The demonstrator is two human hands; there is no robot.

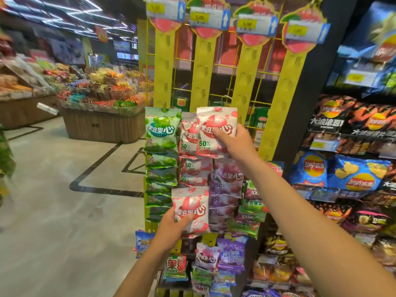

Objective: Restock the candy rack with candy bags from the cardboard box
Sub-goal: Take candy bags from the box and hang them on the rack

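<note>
The candy rack [199,78] is a yellow wire grid with four yellow hanging strips. Green bags [161,133] fill the left strip's lower half; pink bags [188,136] hang on the second, purple bags [228,179] on the third. My right hand [232,143] grips a pink-and-white candy bag [216,130] and holds it up against the second strip, over the hanging pink bags. My left hand [171,227] grips another pink-and-white bag [190,210] lower down, in front of the rack. The cardboard box is not in view.
More candy bags [214,260] sit piled below the rack. Shelves of chip bags [347,172] stand close on the right. To the left lies open floor [53,189], with wooden bulk-candy bins [102,116] beyond it.
</note>
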